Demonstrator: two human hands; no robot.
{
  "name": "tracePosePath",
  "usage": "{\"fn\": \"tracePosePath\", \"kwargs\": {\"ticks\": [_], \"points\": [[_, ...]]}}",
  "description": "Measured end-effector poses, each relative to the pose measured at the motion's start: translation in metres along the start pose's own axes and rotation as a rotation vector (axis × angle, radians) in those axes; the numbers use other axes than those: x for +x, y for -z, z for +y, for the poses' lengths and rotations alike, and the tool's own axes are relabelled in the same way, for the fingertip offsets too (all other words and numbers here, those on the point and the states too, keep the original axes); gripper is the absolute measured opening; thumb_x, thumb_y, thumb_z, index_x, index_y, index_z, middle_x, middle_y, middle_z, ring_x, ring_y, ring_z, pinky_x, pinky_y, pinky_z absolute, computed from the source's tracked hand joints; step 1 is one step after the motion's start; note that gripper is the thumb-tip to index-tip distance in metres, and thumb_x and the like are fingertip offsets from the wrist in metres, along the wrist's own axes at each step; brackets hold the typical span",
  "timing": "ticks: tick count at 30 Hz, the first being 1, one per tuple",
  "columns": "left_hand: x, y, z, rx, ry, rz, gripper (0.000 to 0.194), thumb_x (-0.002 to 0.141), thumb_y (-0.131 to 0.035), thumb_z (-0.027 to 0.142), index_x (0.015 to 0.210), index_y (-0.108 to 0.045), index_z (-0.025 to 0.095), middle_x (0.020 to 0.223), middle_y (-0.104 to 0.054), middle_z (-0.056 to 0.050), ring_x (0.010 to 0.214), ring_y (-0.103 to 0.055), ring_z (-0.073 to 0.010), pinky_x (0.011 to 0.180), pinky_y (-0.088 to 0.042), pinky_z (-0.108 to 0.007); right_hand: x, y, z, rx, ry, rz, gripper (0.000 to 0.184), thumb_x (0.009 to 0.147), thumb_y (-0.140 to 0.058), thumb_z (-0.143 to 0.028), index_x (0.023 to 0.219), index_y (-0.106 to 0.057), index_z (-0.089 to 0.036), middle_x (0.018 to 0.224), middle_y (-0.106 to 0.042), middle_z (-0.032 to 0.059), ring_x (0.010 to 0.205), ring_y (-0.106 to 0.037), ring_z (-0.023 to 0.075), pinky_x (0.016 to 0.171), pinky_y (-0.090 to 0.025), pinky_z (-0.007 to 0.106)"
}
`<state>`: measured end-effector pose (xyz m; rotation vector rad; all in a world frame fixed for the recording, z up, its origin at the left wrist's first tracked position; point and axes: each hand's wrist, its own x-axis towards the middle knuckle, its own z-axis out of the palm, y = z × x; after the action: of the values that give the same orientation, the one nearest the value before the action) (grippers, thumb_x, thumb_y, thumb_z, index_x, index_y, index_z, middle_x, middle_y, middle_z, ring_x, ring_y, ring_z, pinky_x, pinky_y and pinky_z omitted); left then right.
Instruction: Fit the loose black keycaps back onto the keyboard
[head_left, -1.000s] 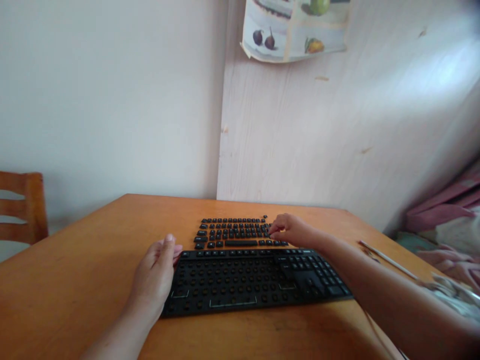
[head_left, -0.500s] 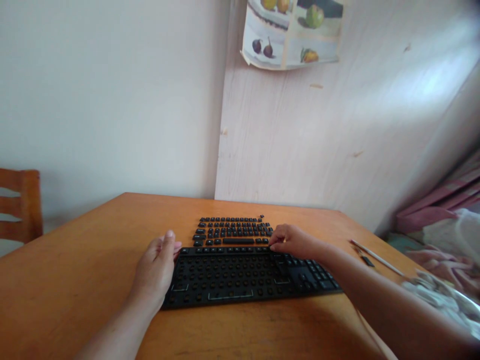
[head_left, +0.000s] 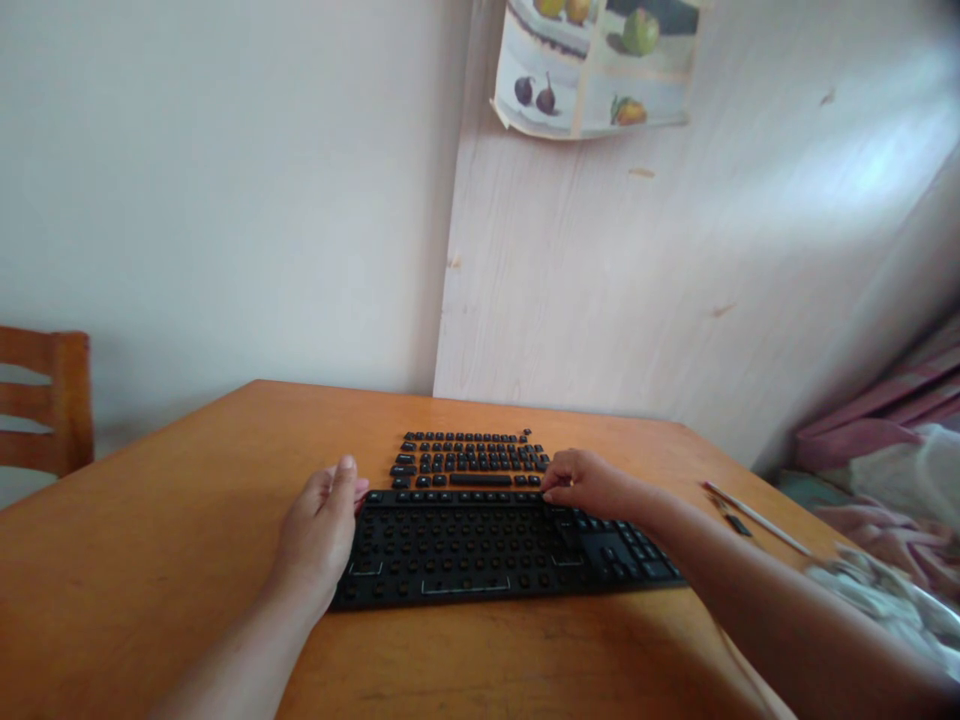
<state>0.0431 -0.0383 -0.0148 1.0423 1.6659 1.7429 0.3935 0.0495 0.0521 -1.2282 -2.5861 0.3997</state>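
A black keyboard (head_left: 457,550) lies on the table, its main block stripped down to bare key sockets. Its top row and right-hand keys still carry caps. My left hand (head_left: 322,530) is at the keyboard's left end, thumb up and fingers curled around that edge. My right hand (head_left: 577,478) has thumb and fingertips pinched together at the right part of the top row. Whatever is between those fingertips is hidden. Behind the keyboard, loose black keycaps (head_left: 480,462) lie in rows, with a long space bar (head_left: 480,480) in the nearest row.
On the wooden table (head_left: 187,500), a thin stick like a brush or pencil (head_left: 757,518) and a small dark tool (head_left: 739,525) lie at the right. Crumpled cloth (head_left: 877,590) is at the right edge. A chair (head_left: 71,400) stands left; a wall is behind.
The view has shifted slightly. Both hands keep nearly the same places at the keyboard, the right one still pinched at the top row. The loose keycaps look unchanged.
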Motion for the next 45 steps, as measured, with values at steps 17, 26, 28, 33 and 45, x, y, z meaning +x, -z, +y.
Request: {"fn": "tracePosePath", "kwargs": {"ticks": [17,26,28,33,45], "points": [[0.000,0.001,-0.001,-0.001,0.005,-0.020,0.058,0.082,-0.049,0.069,0.101,-0.063,0.016,0.098,-0.072,-0.013,0.092,-0.069,-0.0248,0.089,-0.053,-0.041,0.004,0.000,-0.004,-0.044,0.013,-0.057,0.008,0.074,-0.066,-0.017,0.072,-0.073,-0.016,0.070,-0.065,0.0007,0.067,-0.056,0.0122,0.063,-0.040,0.023],[0.001,0.000,-0.003,-0.005,0.007,-0.005,0.055,0.082,-0.050,0.068,0.096,-0.064,0.016,0.095,-0.073,-0.011,0.091,-0.070,-0.0244,0.088,-0.053,-0.041,0.005,0.002,-0.003,-0.066,0.022,-0.079,0.012,0.078,-0.062,-0.019,0.076,-0.074,-0.016,0.074,-0.068,0.0030,0.073,-0.060,0.0152,0.067,-0.043,0.026],[0.001,0.000,-0.002,-0.006,0.012,-0.005,0.055,0.082,-0.050,0.067,0.096,-0.063,0.016,0.096,-0.073,-0.011,0.091,-0.070,-0.0244,0.088,-0.054,-0.041,0.002,0.005,-0.002,-0.063,0.039,-0.055,0.017,0.081,-0.059,-0.021,0.079,-0.075,-0.017,0.079,-0.070,0.0040,0.076,-0.061,0.0162,0.071,-0.044,0.027],[0.002,0.000,-0.005,0.003,-0.015,-0.006,0.055,0.083,-0.049,0.067,0.098,-0.064,0.016,0.096,-0.073,-0.011,0.091,-0.070,-0.0242,0.088,-0.054,-0.041,-0.010,0.011,-0.005,-0.109,0.074,0.040,0.023,0.083,-0.054,-0.017,0.086,-0.077,-0.019,0.085,-0.073,0.0046,0.081,-0.063,0.0167,0.076,-0.046,0.028],[0.002,-0.001,-0.002,0.009,0.001,-0.007,0.057,0.082,-0.048,0.069,0.098,-0.064,0.016,0.097,-0.073,-0.012,0.090,-0.070,-0.0242,0.087,-0.054,-0.042,-0.011,0.006,-0.014,-0.171,0.206,-0.008,0.024,0.084,-0.053,-0.016,0.081,-0.077,-0.019,0.075,-0.071,0.0028,0.072,-0.061,0.0144,0.071,-0.042,0.026]]}}
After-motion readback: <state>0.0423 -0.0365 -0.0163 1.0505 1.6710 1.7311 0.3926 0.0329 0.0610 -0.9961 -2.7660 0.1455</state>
